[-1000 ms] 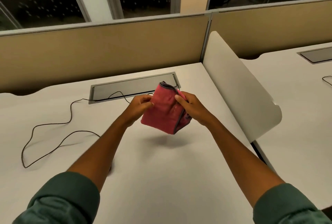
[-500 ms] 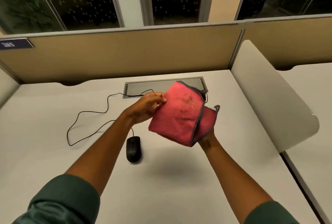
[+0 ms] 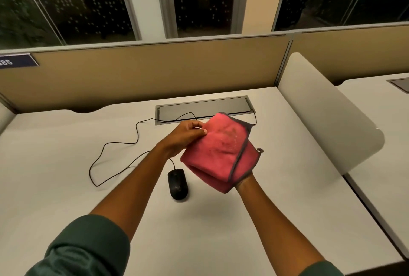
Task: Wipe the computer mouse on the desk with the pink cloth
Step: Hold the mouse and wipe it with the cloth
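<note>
Wiping isn't begun, by the look of it. Both hands are holding the folded pink cloth (image 3: pixel 218 149) above the desk (image 3: pixel 66 143): left hand (image 3: pixel 184 136) is pinching its left edge w/ fingertips, right hand (image 3: pixel 244 179) is mostly hidden under it, seemingly gripping from below. Mouse (image 3: pixel 177 184) is lying mid-desk, untouched, just below-left of the cloth, under the left forearm, cable (image 3: pixel 115 143) trailing toward the back edge.

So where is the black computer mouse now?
The black computer mouse lies on the white desk, just left of and below the held pink cloth.

Warm dim light; wide-angle edge distortion
</note>
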The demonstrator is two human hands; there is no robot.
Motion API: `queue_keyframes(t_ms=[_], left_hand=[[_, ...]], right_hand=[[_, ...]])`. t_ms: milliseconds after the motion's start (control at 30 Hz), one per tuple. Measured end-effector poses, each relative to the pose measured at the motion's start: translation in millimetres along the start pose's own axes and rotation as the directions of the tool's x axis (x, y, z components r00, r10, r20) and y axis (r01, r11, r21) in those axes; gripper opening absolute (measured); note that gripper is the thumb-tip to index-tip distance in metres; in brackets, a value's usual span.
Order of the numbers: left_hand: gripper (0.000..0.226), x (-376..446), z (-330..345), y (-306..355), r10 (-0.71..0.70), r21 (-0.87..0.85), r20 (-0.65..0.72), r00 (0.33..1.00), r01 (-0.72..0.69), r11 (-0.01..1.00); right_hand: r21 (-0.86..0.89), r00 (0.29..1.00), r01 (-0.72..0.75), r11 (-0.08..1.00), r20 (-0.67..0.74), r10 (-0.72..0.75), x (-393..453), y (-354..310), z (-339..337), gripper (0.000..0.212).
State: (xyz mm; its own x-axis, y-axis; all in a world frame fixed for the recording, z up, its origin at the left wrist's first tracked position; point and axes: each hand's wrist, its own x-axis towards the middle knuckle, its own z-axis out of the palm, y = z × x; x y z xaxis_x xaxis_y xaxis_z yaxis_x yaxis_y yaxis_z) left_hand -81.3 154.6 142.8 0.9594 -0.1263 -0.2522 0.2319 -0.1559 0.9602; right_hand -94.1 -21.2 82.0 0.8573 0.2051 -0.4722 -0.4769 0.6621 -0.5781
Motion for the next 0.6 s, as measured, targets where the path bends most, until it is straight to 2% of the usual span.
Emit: queue_keyframes(t_ms=[100, 200, 267, 400, 500, 600], left_hand=[[0.013, -5.2, -13.9, -12.0, 0.092, 0.193, -0.056, 0.994, -0.079, 0.978], [0.022, -8.8, -18.6, -21.5, 0.203, 0.398, -0.092, 0.975, -0.15, 0.905], [0.028, -12.5, -21.0, -24.6, 0.232, 0.467, -0.096, 0.968, -0.162, 0.869], [0.036, -20.4, -31.0, -39.2, 0.254, 0.472, -0.179, 0.95, -0.144, 0.87], [0.042, -35.9, -45.5, -72.5, 0.239, 0.402, -0.288, 0.927, -0.11, 0.909], [0.058, -59.6, -54.5, -120.4, 0.18, 0.42, -0.315, 0.932, -0.033, 0.907]], right_hand=[[0.2, 0.994, 0.004, 0.98, 0.103, -0.026, -7.5, 6.9, -0.4, 0.044], [0.154, 0.996, 0.041, 0.987, 0.067, -0.051, -10.2, 18.3, 1.1, 0.047], [0.268, 0.989, 0.015, 0.963, 0.139, -0.054, -10.6, 24.3, -2.4, 0.052], [0.338, 0.962, 0.068, 0.939, 0.225, -0.151, -28.1, 27.6, -3.4, 0.042], [0.296, 0.979, 0.126, 0.947, 0.117, -0.166, -32.3, 30.4, -6.7, 0.041], [0.321, 0.988, 0.116, 0.94, 0.059, -0.142, -29.8, 27.9, -11.7, 0.071]])
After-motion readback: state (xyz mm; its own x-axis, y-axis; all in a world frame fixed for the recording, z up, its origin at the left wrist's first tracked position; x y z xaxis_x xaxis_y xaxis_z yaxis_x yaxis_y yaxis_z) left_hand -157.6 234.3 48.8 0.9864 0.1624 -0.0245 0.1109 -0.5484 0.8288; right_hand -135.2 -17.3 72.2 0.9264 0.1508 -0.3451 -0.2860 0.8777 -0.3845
